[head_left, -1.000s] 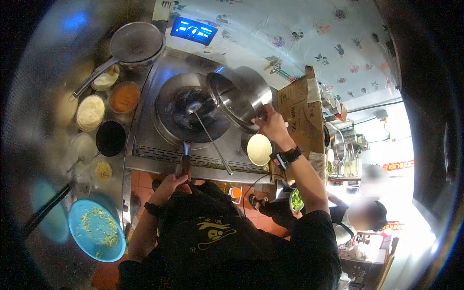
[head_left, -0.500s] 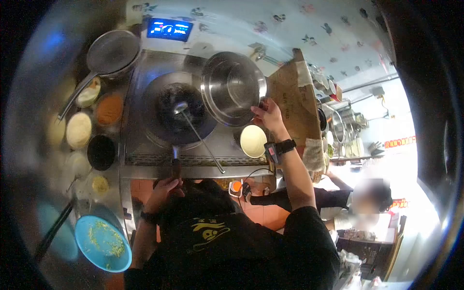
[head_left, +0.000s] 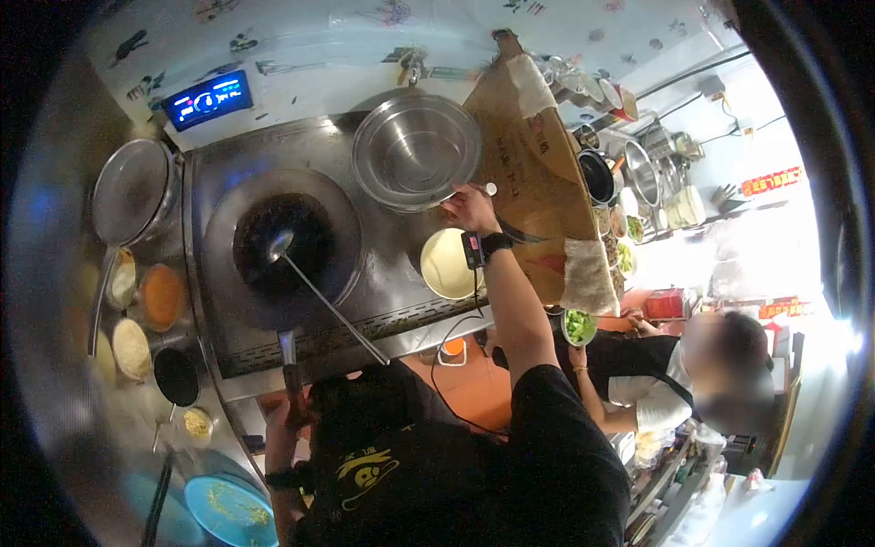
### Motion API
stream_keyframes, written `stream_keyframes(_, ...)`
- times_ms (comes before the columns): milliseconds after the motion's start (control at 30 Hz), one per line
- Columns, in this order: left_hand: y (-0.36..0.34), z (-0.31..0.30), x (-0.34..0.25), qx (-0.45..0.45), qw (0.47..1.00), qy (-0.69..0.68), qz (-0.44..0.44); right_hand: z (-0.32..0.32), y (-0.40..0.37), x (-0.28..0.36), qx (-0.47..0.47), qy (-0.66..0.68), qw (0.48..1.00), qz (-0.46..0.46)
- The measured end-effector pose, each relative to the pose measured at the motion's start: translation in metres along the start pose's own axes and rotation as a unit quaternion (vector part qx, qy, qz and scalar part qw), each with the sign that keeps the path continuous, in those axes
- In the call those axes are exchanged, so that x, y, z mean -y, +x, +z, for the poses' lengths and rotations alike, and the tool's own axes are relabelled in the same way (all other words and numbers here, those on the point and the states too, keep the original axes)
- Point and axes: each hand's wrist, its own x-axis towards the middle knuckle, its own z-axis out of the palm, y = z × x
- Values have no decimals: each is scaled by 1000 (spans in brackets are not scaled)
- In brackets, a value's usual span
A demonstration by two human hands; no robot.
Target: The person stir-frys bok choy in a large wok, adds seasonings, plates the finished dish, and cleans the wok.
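My right hand (head_left: 471,209) pinches the near rim of a large steel bowl (head_left: 415,146), which sits level at the back right of the steel cooktop. Below that hand is a cream-coloured bowl (head_left: 448,264). My left hand (head_left: 284,421), in shadow and partly hidden, is closed round the end of the wok handle (head_left: 292,374). The dark wok (head_left: 219,260) rests on the cooktop. A long-handled ladle (head_left: 324,296) leans in it, its head in the wok and its handle reaching over the front edge.
At left stand a strainer (head_left: 132,191), several seasoning containers including an orange-brown one (head_left: 162,296), and a blue basin (head_left: 228,506) with shreds. A cardboard screen (head_left: 533,182) borders the right. Beyond it, a co-worker (head_left: 629,365) holds a bowl of chopped greens (head_left: 580,325).
The steel bowl, tilted over the wok's right side before, now sits level farther from the wok. My view has turned. The co-worker's bowl of greens has come into sight.
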Motion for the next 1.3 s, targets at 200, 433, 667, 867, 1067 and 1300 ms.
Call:
stream_keyframes(200,2,24,9,-54,998,-5,43,-31,86,-59,2,90,996,16)
stream_keyframes(433,2,15,17,-153,985,83,11,-34,133,-105,-22,129,990,49)
stream_keyframes(667,0,50,2,-176,956,232,42,-52,143,-131,-100,1,989,113)
stream_keyframes(867,2,51,1,-158,960,227,52,-44,121,-112,-41,-175,981,77)
stream_keyframes(1067,10,53,6,-194,979,57,40,22,130,22,93,-686,662,-288)
stream_keyframes(1300,4,42,10,-191,981,21,38,152,220,140,-55,-717,577,-388)
